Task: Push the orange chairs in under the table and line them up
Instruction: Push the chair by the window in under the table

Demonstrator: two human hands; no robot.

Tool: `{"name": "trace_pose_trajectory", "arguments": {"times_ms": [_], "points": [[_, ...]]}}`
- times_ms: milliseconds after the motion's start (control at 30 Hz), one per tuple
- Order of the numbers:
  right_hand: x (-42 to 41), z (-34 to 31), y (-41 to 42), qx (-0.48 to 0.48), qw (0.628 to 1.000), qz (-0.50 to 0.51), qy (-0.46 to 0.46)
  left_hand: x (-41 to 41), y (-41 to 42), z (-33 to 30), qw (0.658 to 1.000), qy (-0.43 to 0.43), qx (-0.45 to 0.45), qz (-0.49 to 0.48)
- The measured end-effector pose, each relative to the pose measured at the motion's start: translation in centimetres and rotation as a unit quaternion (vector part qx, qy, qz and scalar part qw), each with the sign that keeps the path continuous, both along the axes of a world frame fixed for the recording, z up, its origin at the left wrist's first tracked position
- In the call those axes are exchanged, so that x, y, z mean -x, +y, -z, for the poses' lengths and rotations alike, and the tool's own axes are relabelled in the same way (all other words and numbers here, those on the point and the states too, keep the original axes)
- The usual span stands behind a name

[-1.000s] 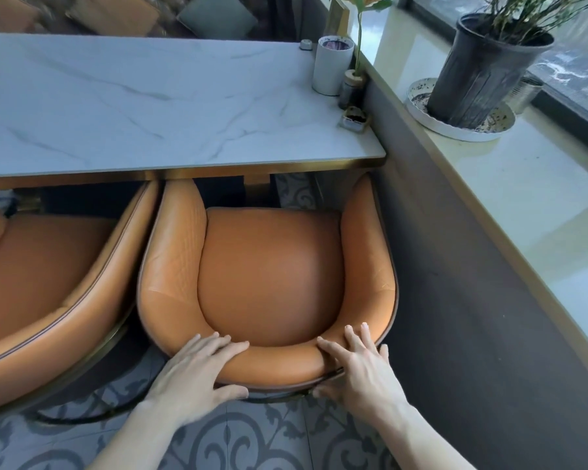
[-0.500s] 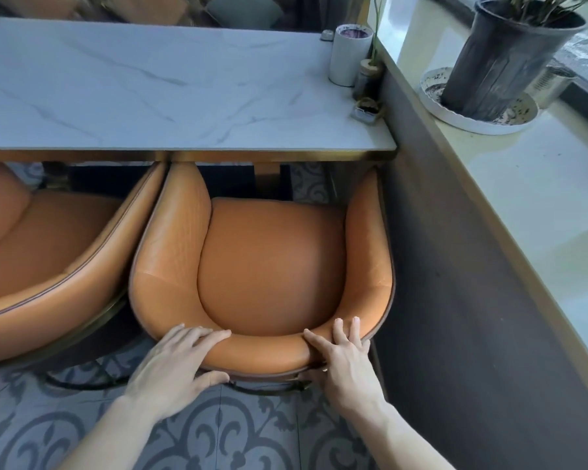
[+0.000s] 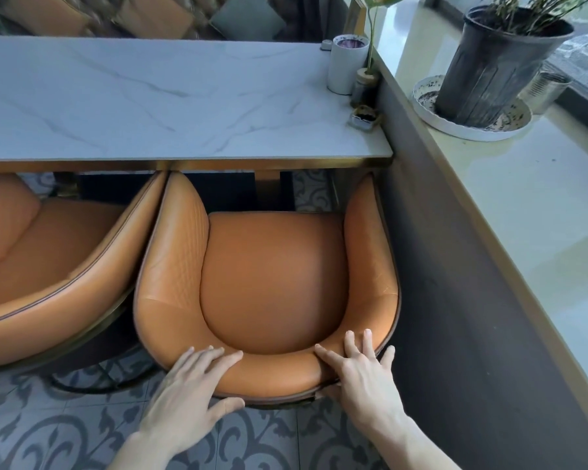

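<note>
An orange leather tub chair (image 3: 272, 276) stands in front of me, its arm tips just under the edge of the white marble table (image 3: 150, 106). My left hand (image 3: 190, 398) lies over the left part of its curved backrest, fingers on top and thumb below the rim. My right hand (image 3: 360, 378) grips the right part of the backrest the same way. A second orange chair (image 3: 48, 252) stands to the left, turned at an angle, its right arm touching the first chair's left arm.
A dark low wall (image 3: 455, 300) with a pale sill (image 3: 540, 215) runs close along the chair's right side. A black plant pot (image 3: 496, 66) stands on a white saucer on the sill. A white cup (image 3: 345, 66) and small jars sit at the table's right end. Patterned grey floor tiles (image 3: 48, 429) lie below.
Both hands stayed on the backrest while the chair slid a little toward the table. The view rose slightly, showing more of the tabletop.
</note>
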State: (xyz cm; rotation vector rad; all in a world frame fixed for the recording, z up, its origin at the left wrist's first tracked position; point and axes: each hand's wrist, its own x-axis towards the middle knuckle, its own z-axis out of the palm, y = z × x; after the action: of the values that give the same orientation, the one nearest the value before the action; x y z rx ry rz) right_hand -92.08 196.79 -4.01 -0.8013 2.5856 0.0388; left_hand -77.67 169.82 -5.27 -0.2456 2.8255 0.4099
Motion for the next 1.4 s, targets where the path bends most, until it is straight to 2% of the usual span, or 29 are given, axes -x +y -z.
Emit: {"name": "trace_pose_trajectory", "arguments": {"times_ms": [200,833,1400], "points": [[1.4,-0.7,0.1,0.009,0.998,-0.05,-0.04,0.0,0.4,-0.2,1.0,0.001,0.012,-0.002],[2.3,-0.6,3.6,0.018,0.996,-0.073,-0.057,-0.9,4.7,-0.3,1.0,0.01,0.014,-0.019],[3.8,-0.2,4.3,0.044,0.995,-0.064,-0.059,0.3,4.5,0.2,0.998,0.029,-0.057,-0.017]]}}
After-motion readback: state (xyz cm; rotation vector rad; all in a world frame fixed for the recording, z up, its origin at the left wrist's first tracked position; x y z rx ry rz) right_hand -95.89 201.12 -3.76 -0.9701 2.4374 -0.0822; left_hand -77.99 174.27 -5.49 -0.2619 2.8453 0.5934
